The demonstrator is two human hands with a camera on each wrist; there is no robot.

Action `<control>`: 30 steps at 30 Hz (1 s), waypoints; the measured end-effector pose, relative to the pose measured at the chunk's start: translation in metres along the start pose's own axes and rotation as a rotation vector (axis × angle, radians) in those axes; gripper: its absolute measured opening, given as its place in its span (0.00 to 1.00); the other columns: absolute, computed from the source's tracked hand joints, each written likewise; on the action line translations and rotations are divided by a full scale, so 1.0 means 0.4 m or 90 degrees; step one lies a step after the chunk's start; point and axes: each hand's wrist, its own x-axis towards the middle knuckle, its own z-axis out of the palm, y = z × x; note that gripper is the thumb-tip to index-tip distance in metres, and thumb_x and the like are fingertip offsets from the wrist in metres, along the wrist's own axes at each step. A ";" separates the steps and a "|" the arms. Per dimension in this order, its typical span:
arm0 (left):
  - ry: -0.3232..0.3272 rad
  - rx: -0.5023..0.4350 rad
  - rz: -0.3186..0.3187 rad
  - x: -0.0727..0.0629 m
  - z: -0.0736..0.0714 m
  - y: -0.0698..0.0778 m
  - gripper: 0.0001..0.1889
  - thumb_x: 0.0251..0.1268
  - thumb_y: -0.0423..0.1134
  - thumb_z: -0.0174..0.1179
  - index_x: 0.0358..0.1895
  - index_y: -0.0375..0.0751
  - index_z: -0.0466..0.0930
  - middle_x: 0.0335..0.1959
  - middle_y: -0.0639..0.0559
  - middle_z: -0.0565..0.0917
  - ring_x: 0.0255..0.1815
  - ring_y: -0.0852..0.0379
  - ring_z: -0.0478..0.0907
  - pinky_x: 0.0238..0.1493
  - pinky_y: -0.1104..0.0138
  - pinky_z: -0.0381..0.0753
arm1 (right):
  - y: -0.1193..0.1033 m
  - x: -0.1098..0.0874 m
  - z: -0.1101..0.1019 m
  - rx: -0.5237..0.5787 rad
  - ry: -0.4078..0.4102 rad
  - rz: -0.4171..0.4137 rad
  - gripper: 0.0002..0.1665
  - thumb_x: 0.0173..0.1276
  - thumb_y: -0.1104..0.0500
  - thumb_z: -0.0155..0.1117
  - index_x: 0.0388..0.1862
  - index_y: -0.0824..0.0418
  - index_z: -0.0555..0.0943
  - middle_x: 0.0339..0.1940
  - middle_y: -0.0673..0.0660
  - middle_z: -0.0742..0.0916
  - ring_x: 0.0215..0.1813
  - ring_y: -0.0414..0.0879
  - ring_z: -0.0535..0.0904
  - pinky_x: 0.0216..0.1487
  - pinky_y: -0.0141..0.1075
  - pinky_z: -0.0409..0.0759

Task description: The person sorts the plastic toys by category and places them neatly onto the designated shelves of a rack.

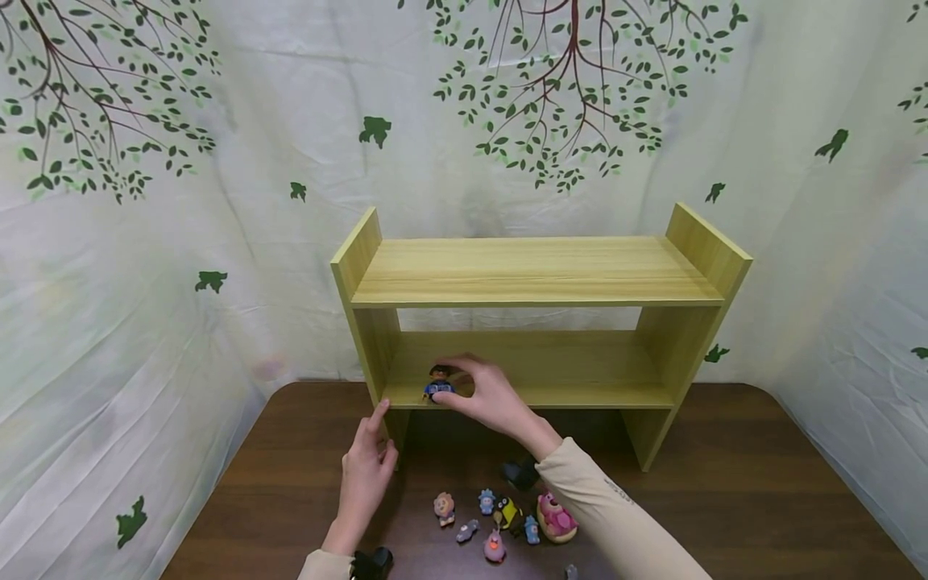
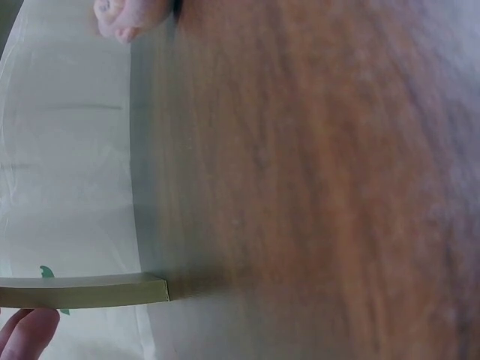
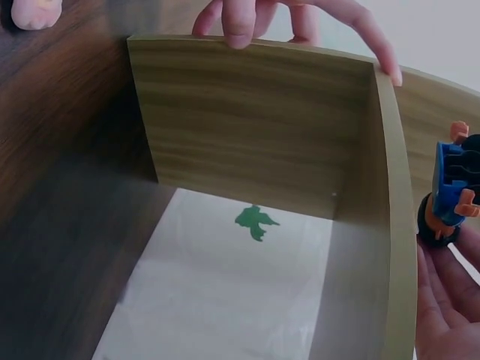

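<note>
My right hand pinches a small toy figure with a dark cap and blue clothes between thumb and index finger. The figure is upright at the left front of the middle board of a light wooden shelf. In the right wrist view the same figure appears sideways beside the board's edge. My left hand touches the shelf's left side, its index finger stretched to the corner where board and side panel meet. Its other fingertips lie over the panel's edge in the right wrist view.
On the brown table before the shelf lie several small toys, among them a pink bear in a yellow shell, a yellow-and-black figure, a pink figure and a lion-like figure. A leaf-printed curtain hangs behind.
</note>
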 end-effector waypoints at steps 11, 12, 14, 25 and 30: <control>-0.005 -0.011 -0.001 -0.003 0.000 0.001 0.47 0.46 0.14 0.59 0.71 0.54 0.60 0.31 0.50 0.68 0.18 0.67 0.60 0.17 0.71 0.67 | -0.009 0.023 0.018 0.004 -0.019 0.020 0.30 0.66 0.53 0.65 0.64 0.64 0.74 0.55 0.58 0.80 0.51 0.49 0.80 0.50 0.40 0.77; -0.006 -0.011 -0.001 -0.003 0.001 0.001 0.46 0.46 0.15 0.59 0.71 0.54 0.60 0.32 0.50 0.69 0.18 0.68 0.60 0.17 0.71 0.67 | -0.010 0.026 0.020 0.004 -0.021 0.022 0.30 0.66 0.53 0.65 0.64 0.64 0.74 0.55 0.57 0.80 0.51 0.49 0.80 0.50 0.39 0.77; -0.007 -0.009 -0.002 -0.002 0.001 0.001 0.46 0.47 0.15 0.59 0.71 0.54 0.60 0.32 0.50 0.69 0.18 0.68 0.60 0.18 0.71 0.67 | -0.012 0.032 0.025 0.003 -0.024 0.024 0.30 0.66 0.52 0.65 0.64 0.64 0.74 0.55 0.58 0.80 0.52 0.49 0.79 0.50 0.39 0.77; -0.005 -0.015 0.002 -0.002 0.003 0.000 0.47 0.47 0.15 0.59 0.71 0.54 0.60 0.32 0.50 0.69 0.17 0.68 0.59 0.17 0.71 0.67 | -0.014 0.060 0.049 0.009 -0.026 0.031 0.30 0.66 0.52 0.65 0.63 0.65 0.74 0.53 0.56 0.82 0.52 0.48 0.79 0.51 0.41 0.76; 0.007 -0.013 0.008 -0.002 0.002 -0.003 0.47 0.45 0.15 0.60 0.70 0.53 0.61 0.32 0.50 0.70 0.17 0.70 0.57 0.17 0.71 0.67 | -0.012 0.075 0.058 0.005 -0.033 0.040 0.30 0.66 0.51 0.65 0.63 0.64 0.75 0.52 0.55 0.83 0.54 0.47 0.78 0.53 0.40 0.75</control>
